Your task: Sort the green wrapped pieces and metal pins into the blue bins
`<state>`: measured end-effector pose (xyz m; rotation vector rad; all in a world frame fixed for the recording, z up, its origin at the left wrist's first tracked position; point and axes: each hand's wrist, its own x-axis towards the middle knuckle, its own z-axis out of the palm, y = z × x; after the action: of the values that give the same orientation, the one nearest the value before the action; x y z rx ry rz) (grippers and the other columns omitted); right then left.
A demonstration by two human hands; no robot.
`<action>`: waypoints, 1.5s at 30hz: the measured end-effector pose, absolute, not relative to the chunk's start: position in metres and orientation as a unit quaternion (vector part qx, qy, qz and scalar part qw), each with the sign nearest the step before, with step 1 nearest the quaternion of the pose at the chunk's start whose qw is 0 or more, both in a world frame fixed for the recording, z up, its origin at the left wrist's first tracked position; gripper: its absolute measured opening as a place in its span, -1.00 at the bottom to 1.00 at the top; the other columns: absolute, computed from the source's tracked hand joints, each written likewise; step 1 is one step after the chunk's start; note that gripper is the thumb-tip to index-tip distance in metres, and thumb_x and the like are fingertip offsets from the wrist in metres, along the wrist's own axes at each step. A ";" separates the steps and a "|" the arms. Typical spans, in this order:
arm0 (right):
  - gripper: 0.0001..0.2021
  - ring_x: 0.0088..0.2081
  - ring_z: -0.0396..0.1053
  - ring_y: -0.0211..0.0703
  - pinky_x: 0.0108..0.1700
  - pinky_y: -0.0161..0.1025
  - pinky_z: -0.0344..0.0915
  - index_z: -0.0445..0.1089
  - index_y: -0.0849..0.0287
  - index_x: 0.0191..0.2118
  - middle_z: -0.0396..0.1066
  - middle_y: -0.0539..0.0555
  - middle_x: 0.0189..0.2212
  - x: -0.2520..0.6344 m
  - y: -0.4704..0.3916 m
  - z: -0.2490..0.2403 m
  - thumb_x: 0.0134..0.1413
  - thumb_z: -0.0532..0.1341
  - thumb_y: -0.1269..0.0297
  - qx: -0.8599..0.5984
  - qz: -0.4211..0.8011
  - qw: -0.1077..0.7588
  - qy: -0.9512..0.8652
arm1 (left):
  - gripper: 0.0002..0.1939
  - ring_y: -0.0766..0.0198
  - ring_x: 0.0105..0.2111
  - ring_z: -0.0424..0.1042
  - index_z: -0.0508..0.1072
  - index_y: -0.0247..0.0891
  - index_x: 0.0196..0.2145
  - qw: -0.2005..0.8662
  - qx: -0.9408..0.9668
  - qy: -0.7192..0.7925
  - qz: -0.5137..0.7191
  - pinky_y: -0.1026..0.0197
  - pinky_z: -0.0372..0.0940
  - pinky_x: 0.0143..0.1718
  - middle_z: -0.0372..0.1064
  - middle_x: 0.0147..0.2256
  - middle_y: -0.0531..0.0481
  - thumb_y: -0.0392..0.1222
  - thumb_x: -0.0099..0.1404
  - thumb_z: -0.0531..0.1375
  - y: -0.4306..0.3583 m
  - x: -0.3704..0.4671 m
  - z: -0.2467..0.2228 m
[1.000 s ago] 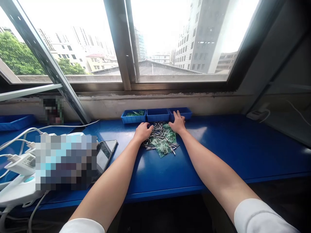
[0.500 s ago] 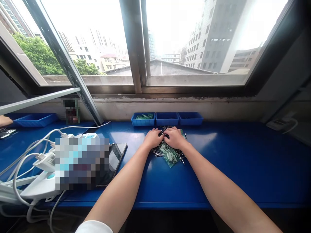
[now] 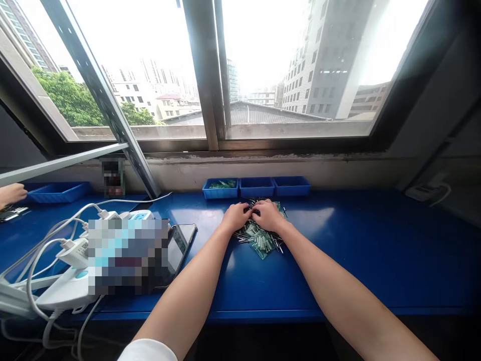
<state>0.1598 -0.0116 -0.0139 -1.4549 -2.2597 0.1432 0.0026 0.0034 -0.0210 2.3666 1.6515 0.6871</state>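
A mixed pile of small green circuit boards [image 3: 262, 242] and thin, dark and silvery metal pins [image 3: 242, 237] lies on the blue table. My left hand [image 3: 236, 216] rests on the pile's left side with its fingers curled down into the pieces. Close beside it, my right hand [image 3: 268, 215] bends its fingers over the upper right of the pile. The two thumbs nearly meet in the middle. My fingertips are mostly hidden, so what they grip among the pieces cannot be made out.
Three blue bins stand against the wall: the left bin [image 3: 220, 194] holds green boards, beside a middle bin [image 3: 257, 193] and right bin [image 3: 291, 192]. A phone [image 3: 176, 250] and a white power strip [image 3: 62, 296] with cables lie left. Another person's hand [image 3: 12, 194] shows far left.
My hands stay over the pile, with only slight shifts of the fingers. At far left the other person's hand reaches further into view. The whole view has tilted slightly.
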 end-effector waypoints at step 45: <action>-0.76 -0.42 0.35 -0.20 -0.35 -0.29 0.21 0.44 0.16 -0.37 0.45 0.04 -0.48 0.172 -0.007 -0.007 0.09 0.06 0.21 -0.515 0.139 0.439 -0.723 | -0.81 0.28 -0.29 0.42 0.49 -0.23 -0.24 0.048 0.808 0.421 0.408 0.25 0.32 -0.19 0.45 -0.29 -0.02 -0.29 0.23 0.11 -0.009 0.015 -0.002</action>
<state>0.1719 -0.0074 -0.0066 -1.2793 -1.7959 0.3444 0.0152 -0.0091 -0.0021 2.4647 1.2849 1.2436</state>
